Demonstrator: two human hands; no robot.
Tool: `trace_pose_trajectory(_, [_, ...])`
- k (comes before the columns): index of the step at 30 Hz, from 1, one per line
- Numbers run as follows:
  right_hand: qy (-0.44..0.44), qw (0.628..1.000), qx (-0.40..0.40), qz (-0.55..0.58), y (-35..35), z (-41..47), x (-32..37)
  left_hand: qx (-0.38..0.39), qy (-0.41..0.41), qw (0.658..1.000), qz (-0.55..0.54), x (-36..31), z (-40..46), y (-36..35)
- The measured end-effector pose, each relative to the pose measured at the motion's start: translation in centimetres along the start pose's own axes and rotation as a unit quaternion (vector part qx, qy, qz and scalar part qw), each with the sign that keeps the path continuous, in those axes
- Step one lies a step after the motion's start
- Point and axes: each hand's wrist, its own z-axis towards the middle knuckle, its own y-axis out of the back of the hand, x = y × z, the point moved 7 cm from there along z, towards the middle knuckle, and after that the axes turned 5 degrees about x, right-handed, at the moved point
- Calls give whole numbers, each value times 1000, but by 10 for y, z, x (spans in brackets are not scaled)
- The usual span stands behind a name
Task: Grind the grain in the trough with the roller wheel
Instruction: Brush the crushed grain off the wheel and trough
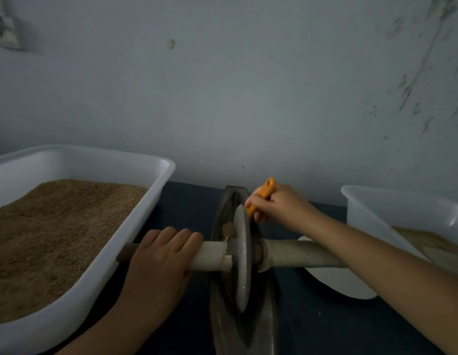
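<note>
Left hand [160, 254] curled over the left end of the axle handle [212, 256], gripping it; the roller wheel [242, 257] stands upright just right of that hand, seated in the dark boat-shaped trough [268, 324], with a little grain [227, 230] showing in the trough beside the wheel's far edge. Right hand [276, 204] beyond the wheel, fingers closed around an orange-handled tool [263, 194] held over the trough's far end. White tub of grain [94, 265] left of the left hand; second white tub [376, 206] right of the right forearm.
</note>
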Motion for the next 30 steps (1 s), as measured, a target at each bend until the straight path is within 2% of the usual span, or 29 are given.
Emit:
trace_pose_trajectory(2, [6, 1000, 0, 23, 5, -7, 4, -2, 0, 1000, -2, -1, 0, 1])
trace_pose_trajectory(7, [41, 997, -62, -2, 23, -7, 17, -1, 7, 1000, 3, 0, -1, -1])
trace_pose_trajectory(12, [22, 1000, -3, -21, 3, -8, 15, 0, 2, 1000, -6, 0, -1, -1])
trace_pose_trajectory(16, [59, 996, -60, 2, 23, -25, 24, -7, 2, 1000, -4, 0, -1, 0])
trace_pose_trajectory(19, [72, 994, -73, 27, 30, -36, 22, -10, 8, 1000, 5, 1, -1, 0])
trace_pose_trajectory(23, [31, 996, -69, 38, 32, -34, 3, -13, 10, 1000, 1, 1, -1, -1])
trace_pose_trajectory(26, [-15, 987, -109, 115, 42, -35, -14, -15, 11, 1000, -2, 0, 0, 1])
trace_pose_trajectory(30, [-14, 991, -104, 84, 46, -38, -19, -7, 13, 1000, -2, 0, -1, 0])
